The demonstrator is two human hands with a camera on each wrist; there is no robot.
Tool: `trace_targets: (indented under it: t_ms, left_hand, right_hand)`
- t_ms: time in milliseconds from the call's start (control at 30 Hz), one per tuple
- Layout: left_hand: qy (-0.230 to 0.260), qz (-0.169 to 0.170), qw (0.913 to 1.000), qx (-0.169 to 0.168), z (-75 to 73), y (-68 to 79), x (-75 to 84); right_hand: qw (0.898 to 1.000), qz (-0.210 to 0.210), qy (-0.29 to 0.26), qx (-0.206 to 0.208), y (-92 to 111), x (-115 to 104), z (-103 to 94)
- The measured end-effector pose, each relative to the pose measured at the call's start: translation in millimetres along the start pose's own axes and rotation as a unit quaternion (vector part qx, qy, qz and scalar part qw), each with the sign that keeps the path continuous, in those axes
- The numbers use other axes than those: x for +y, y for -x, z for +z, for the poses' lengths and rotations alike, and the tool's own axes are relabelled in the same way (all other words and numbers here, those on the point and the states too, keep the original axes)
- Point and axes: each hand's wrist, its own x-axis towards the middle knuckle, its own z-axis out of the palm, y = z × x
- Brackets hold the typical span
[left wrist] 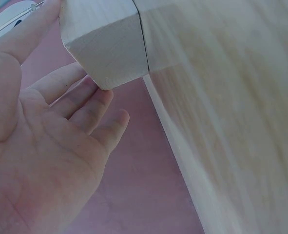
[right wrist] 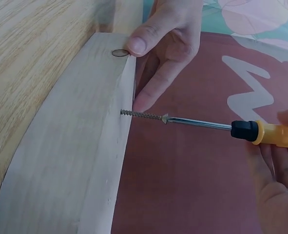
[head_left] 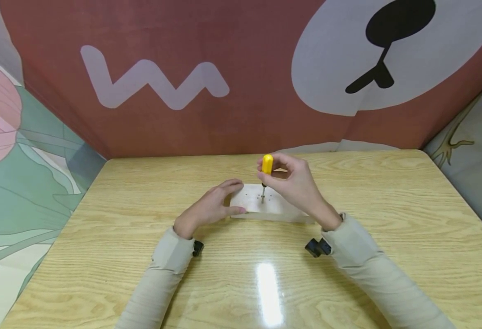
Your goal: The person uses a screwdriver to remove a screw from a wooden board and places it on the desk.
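A pale wooden block (head_left: pixel 282 209) lies on the table, small holes dotting its top face. With thumb at the near edge and fingers at the far edge, my left hand (head_left: pixel 211 204) holds the block's left end. My right hand (head_left: pixel 296 183) grips a screwdriver (head_left: pixel 267 164) by its yellow handle, shaft pointing down. In the right wrist view, the screwdriver's tip meets the head of a long screw (right wrist: pixel 143 115). The screw stands in the block's top face with most of its thread exposed. A dark-ringed round mark (right wrist: pixel 120 52) shows on the block's side near my left thumb.
The wood-grain table (head_left: pixel 142 192) reaches to a reddish printed backdrop (head_left: pixel 257 109) at the back. Dark wrist devices (head_left: pixel 318 247) sit below both sleeves, close above the tabletop. A bright light reflection (head_left: pixel 269 292) lies on the near part of the table.
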Motion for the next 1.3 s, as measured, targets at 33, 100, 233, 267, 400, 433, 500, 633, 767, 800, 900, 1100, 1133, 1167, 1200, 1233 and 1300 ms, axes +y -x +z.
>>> trace_targets:
  t_ms: [33,100,233,267,400,433,500,633,767,800,900,1100,1133,1167,1200,1233,1300]
  left_hand:
    - [-0.001,0.001,1.0,0.0,0.2,-0.1,-0.3]
    - [-0.002,0.001,1.0,0.001,0.3,0.0,-0.4]
    - [-0.005,0.002,1.0,0.002,0.3,0.1,-0.4]
    - [-0.006,0.002,1.0,0.003,0.2,0.3,-0.3]
    - [-0.008,0.004,1.0,0.003,0.2,0.2,-0.5]
    - [-0.007,0.002,1.0,0.003,0.3,0.1,-0.6]
    - [-0.006,0.002,1.0,0.003,0.4,0.0,-1.0]
    - [-0.003,0.001,1.0,0.003,0.7,-0.2,-1.6]
    - [-0.003,0.004,1.0,0.004,0.9,-0.3,-1.5]
    - [-0.003,0.004,1.0,0.004,1.0,-0.4,-1.4]
    - [-0.006,0.006,1.0,0.004,1.3,-0.6,-1.5]
    - [-0.007,0.006,1.0,0.002,1.4,-1.3,-1.6]
    - [-0.007,0.007,0.9999,0.002,1.4,-1.3,-1.7]
    - [-0.006,0.005,1.0,0.002,1.5,-1.4,-1.9]
    - [-0.004,0.003,1.0,0.002,1.5,-1.5,-2.2]
    - [-0.002,-0.001,1.0,0.002,1.6,-1.5,-2.4]
    - [-0.001,-0.003,1.0,0.003,1.8,-1.8,-2.9]
  right_hand:
    - [1.0,-0.001,0.001,0.001,-0.1,0.4,0.5]
    - [1.0,-0.005,0.003,0.005,-0.3,0.9,1.1]
    - [1.0,-0.015,0.018,0.015,-0.4,1.1,0.8]
    - [1.0,-0.015,0.019,0.017,-0.4,1.6,0.5]
    - [1.0,-0.006,0.005,0.02,0.0,1.6,-1.0]
    - [1.0,-0.002,-0.001,0.019,0.1,1.4,-1.4]
    - [1.0,0.0,-0.008,0.014,0.2,0.5,-2.0]
    - [1.0,-0.003,-0.003,0.004,0.6,-1.3,-2.5]
    - [1.0,-0.004,0.003,0.003,1.4,-1.0,-1.3]
    - [1.0,-0.004,0.002,0.005,1.4,-0.5,-0.8]
    - [1.0,-0.005,-0.002,0.013,1.2,1.9,0.4]
    - [0.999,-0.024,0.014,0.023,1.6,3.2,-1.6]
    - [0.999,-0.025,0.014,0.023,1.7,2.7,-2.3]
    - [0.999,-0.025,0.015,0.021,1.7,2.8,-2.9]
    - [0.999,-0.024,0.015,0.02,1.7,2.6,-3.4]
    - [0.999,-0.024,0.014,0.019,1.6,2.4,-3.9]
    - [1.0,-0.02,0.013,0.015,1.6,1.7,-4.6]
